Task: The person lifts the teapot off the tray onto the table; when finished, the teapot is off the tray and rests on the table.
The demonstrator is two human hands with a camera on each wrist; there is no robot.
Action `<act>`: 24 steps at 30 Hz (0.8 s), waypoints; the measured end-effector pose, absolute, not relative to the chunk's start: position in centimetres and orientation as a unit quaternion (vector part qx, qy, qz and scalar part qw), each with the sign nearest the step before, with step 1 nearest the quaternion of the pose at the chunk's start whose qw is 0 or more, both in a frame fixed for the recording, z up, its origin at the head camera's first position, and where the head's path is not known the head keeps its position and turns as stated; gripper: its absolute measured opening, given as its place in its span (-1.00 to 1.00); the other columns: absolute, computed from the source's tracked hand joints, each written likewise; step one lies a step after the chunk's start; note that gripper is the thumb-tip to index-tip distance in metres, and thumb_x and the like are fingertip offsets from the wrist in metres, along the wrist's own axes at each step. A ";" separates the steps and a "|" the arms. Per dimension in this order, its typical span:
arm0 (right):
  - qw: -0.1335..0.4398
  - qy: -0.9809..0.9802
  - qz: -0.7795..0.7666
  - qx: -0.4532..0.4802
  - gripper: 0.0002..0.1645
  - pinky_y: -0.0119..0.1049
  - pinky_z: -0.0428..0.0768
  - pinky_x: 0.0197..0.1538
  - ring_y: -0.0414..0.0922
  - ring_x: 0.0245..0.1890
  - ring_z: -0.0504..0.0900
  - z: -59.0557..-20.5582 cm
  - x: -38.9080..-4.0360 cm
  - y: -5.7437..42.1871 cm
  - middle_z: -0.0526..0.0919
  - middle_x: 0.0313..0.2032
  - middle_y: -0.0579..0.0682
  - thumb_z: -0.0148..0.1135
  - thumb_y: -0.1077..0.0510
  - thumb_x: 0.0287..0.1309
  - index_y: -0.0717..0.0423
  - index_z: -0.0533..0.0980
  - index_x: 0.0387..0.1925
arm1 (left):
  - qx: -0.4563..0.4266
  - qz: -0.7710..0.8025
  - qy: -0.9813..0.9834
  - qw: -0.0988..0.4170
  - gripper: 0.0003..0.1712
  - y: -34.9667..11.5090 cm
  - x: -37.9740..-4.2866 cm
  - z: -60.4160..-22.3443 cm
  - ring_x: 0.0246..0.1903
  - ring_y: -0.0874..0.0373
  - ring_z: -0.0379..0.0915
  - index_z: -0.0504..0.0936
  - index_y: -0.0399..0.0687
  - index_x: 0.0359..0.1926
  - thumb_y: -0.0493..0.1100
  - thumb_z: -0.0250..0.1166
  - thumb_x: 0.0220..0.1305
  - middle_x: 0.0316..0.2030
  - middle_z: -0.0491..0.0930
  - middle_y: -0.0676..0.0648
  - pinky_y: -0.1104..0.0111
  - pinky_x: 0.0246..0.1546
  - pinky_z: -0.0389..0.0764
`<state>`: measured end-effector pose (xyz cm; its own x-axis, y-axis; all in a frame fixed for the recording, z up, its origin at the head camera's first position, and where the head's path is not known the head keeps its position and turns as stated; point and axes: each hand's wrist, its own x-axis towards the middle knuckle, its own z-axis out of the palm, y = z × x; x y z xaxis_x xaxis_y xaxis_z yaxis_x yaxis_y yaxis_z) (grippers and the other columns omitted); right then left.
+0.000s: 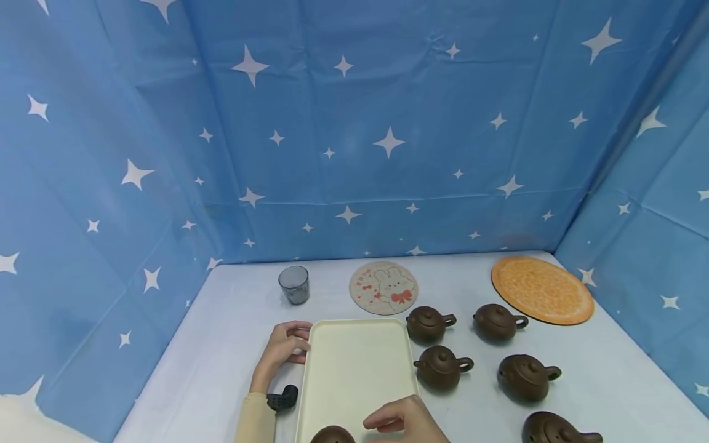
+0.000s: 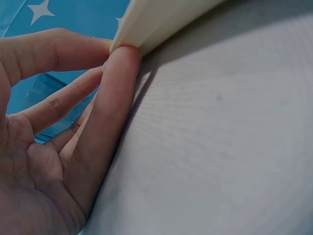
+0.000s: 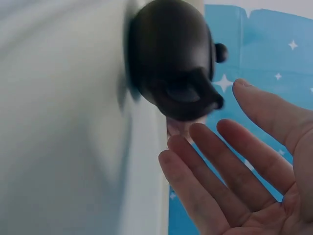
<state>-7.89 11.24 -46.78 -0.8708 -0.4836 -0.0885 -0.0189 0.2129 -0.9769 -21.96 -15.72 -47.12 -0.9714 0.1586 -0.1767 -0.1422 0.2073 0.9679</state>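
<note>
A cream rectangular tray (image 1: 360, 363) lies on the white table. At its left edge is my left hand (image 1: 288, 344), thumb and index fingertips pinching the rim (image 2: 128, 39) in the left wrist view. A dark brown teapot (image 1: 332, 435) sits on the near end of the tray, partly cut off by the frame. To its right hovers my right hand (image 1: 410, 421), holding nothing. The right wrist view shows that hand's fingers (image 3: 230, 169) spread apart beside the teapot (image 3: 168, 54), whose handle faces them.
Several more brown teapots (image 1: 441, 368) stand right of the tray, two close along its edge. Behind the tray are a grey glass cup (image 1: 295, 285) and a round rabbit-print mat (image 1: 383, 288). An orange round mat (image 1: 541, 290) lies at the back right, before a blue starry curtain (image 1: 354, 123).
</note>
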 end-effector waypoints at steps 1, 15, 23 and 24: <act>0.196 0.754 -0.605 -0.165 -0.72 -0.16 0.74 -0.15 -0.14 -0.25 0.71 -46.9 -7.8 11.0 0.74 -0.27 0.07 0.40 0.20 0.00 0.33 0.67 -0.26 | 0.004 0.629 0.768 0.120 -0.43 -15.7 -22.0 -47.1 -0.46 0.14 0.54 0.52 -0.44 0.06 -0.47 0.22 -0.10 -0.28 0.53 -0.25 0.26 -0.49 0.74; 0.099 0.744 -0.603 -0.271 -0.81 -0.51 0.67 -0.48 -0.45 -0.53 0.62 -49.3 -7.4 8.9 0.72 -0.54 0.13 0.34 0.30 -0.04 0.46 0.65 -0.48 | 0.002 0.627 0.770 0.119 -0.43 -15.8 -22.0 -47.1 -0.46 0.16 0.54 0.52 -0.44 0.06 -0.47 0.22 -0.12 -0.28 0.53 -0.24 0.25 -0.48 0.75; 0.084 0.737 -0.613 -0.271 -0.79 -0.49 0.68 -0.49 -0.44 -0.53 0.63 -49.5 -7.2 8.7 0.72 -0.54 0.10 0.35 0.28 -0.03 0.46 0.65 -0.48 | 0.001 0.629 0.768 0.119 -0.44 -15.7 -22.0 -47.0 -0.47 0.15 0.54 0.52 -0.43 0.05 -0.47 0.21 -0.11 -0.28 0.53 -0.24 0.27 -0.50 0.74; 0.079 0.735 -0.615 -0.275 -0.80 -0.49 0.68 -0.49 -0.43 -0.52 0.63 -49.5 -7.2 8.7 0.72 -0.54 0.11 0.35 0.29 -0.03 0.46 0.65 -0.48 | 0.000 0.630 0.767 0.120 -0.44 -15.7 -22.0 -47.0 -0.47 0.15 0.54 0.53 -0.43 0.05 -0.48 0.21 -0.11 -0.28 0.53 -0.24 0.27 -0.51 0.74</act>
